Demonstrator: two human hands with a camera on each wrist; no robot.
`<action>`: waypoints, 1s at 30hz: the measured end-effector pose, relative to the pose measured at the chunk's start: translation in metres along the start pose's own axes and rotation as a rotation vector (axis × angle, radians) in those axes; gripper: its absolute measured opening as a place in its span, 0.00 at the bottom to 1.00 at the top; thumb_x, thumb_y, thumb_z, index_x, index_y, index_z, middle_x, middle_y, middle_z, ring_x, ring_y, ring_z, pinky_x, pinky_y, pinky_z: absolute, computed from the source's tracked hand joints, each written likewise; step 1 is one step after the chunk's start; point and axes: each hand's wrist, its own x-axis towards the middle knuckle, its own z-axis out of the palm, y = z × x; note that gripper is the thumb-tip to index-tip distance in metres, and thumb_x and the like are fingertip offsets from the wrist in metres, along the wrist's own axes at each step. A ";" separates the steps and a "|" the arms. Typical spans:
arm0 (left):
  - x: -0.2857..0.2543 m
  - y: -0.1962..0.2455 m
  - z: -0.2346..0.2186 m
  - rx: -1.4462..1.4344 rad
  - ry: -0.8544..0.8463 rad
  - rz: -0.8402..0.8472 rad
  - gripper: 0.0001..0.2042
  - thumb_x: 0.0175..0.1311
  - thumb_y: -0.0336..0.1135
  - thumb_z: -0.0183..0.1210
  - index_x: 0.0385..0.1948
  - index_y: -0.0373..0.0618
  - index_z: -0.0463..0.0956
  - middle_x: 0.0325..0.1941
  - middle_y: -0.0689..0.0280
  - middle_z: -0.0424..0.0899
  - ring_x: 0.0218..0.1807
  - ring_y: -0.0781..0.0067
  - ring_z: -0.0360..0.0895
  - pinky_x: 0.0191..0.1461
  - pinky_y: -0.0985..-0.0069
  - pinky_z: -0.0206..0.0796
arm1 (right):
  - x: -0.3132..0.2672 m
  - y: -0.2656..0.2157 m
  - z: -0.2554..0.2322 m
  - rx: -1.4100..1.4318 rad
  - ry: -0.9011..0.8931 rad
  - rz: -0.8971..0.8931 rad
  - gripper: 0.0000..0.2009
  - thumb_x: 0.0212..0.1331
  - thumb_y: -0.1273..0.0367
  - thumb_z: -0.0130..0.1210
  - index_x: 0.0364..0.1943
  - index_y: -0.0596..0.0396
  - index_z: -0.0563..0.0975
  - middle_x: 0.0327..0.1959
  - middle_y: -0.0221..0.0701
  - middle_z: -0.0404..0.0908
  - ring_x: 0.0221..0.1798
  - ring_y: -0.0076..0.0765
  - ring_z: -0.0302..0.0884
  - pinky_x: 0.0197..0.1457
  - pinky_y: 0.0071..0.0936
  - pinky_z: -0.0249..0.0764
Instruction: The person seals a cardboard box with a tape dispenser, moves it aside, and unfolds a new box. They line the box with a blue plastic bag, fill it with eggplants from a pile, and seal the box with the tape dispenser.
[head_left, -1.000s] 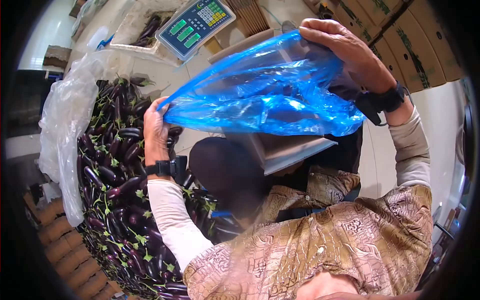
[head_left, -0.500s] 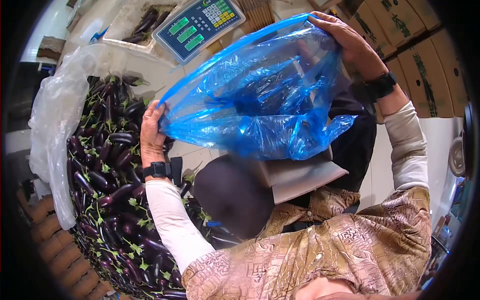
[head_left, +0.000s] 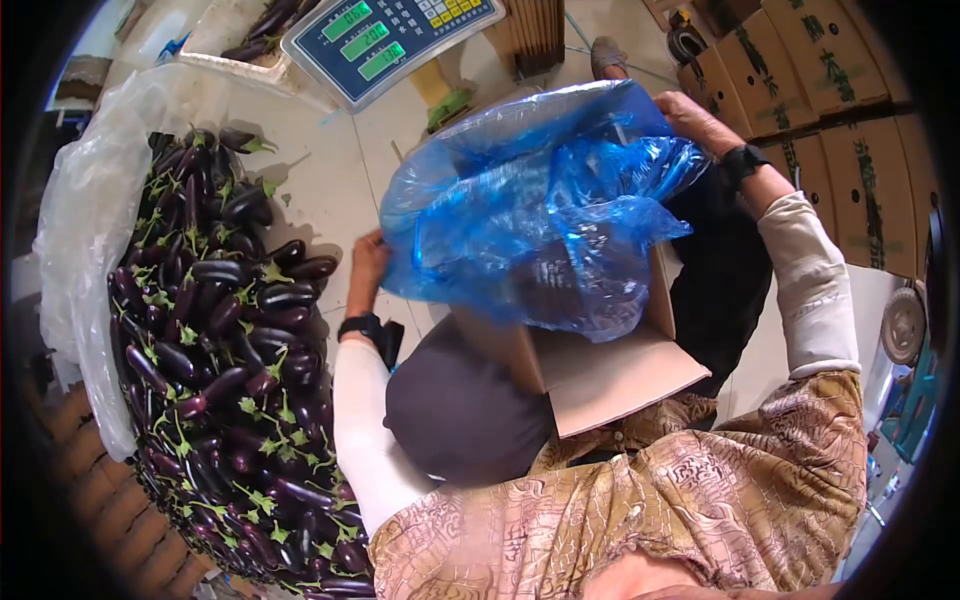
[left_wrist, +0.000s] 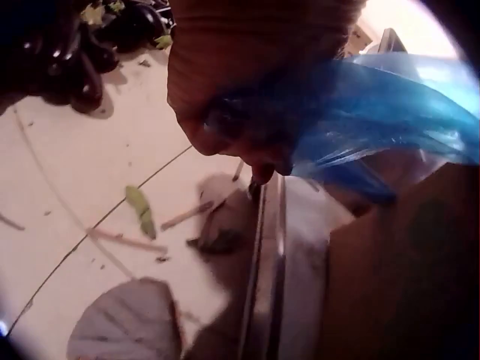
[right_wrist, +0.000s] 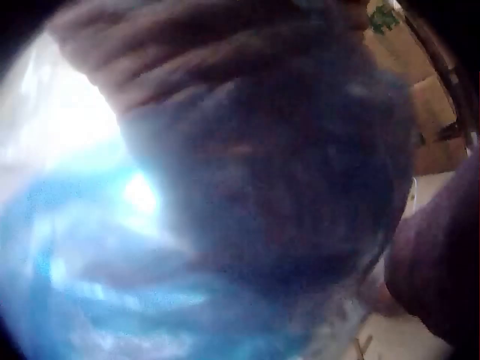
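A blue plastic bag [head_left: 480, 205] is spread wide between the two hands, its lower part hanging into an open cardboard box [head_left: 625, 385]. The left hand [head_left: 368, 265] grips the bag's rim on the left side. In the left wrist view, the curled fingers of that hand [left_wrist: 240, 112] pinch the blue film close to the box's upper edge. At the far right, the right hand [head_left: 692, 118] holds the opposite side of the rim. Blue film covers much of the right hand in the right wrist view, where the picture is blurred.
Eggplants [head_left: 220, 370] lie in a large heap on the left, beside a clear plastic sheet [head_left: 85, 260]. A digital scale [head_left: 375, 45] stands ahead near a foam box [head_left: 215, 35]. Cartons [head_left: 860, 70] are stacked at the right. Bits of stem litter the floor [left_wrist: 82, 172].
Both hands have come down with the blue bag, the left also moving right. The bag now sags into the cardboard box instead of being stretched above it.
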 end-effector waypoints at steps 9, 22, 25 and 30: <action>-0.129 -0.022 0.013 -0.506 0.005 -0.380 0.12 0.65 0.29 0.56 0.48 0.39 0.79 0.33 0.69 0.82 0.31 0.83 0.75 0.35 0.82 0.67 | -0.080 0.003 -0.072 -0.225 0.186 0.075 0.10 0.61 0.65 0.60 0.36 0.58 0.79 0.30 0.36 0.83 0.34 0.40 0.81 0.44 0.34 0.77; -0.189 0.061 -0.045 -0.480 0.661 -0.287 0.12 0.65 0.30 0.59 0.49 0.43 0.77 0.39 0.70 0.80 0.36 0.79 0.76 0.35 0.83 0.65 | -0.131 -0.160 0.057 -0.479 0.110 -0.521 0.22 0.40 0.76 0.69 0.45 0.54 0.78 0.56 0.34 0.72 0.63 0.45 0.67 0.59 0.35 0.73; -0.213 0.132 -0.063 -0.521 0.712 0.035 0.11 0.67 0.31 0.59 0.49 0.45 0.77 0.40 0.72 0.80 0.35 0.83 0.74 0.35 0.86 0.63 | -0.150 -0.172 0.030 -0.121 0.226 -0.633 0.15 0.42 0.82 0.60 0.38 0.59 0.78 0.55 0.37 0.76 0.60 0.46 0.71 0.60 0.36 0.72; -0.275 0.312 -0.024 -0.037 0.500 0.409 0.24 0.58 0.29 0.67 0.57 0.38 0.72 0.53 0.60 0.79 0.53 0.68 0.77 0.52 0.76 0.70 | -0.189 -0.202 -0.030 0.477 0.172 -0.572 0.11 0.61 0.72 0.59 0.47 0.59 0.81 0.48 0.30 0.82 0.52 0.25 0.79 0.54 0.25 0.76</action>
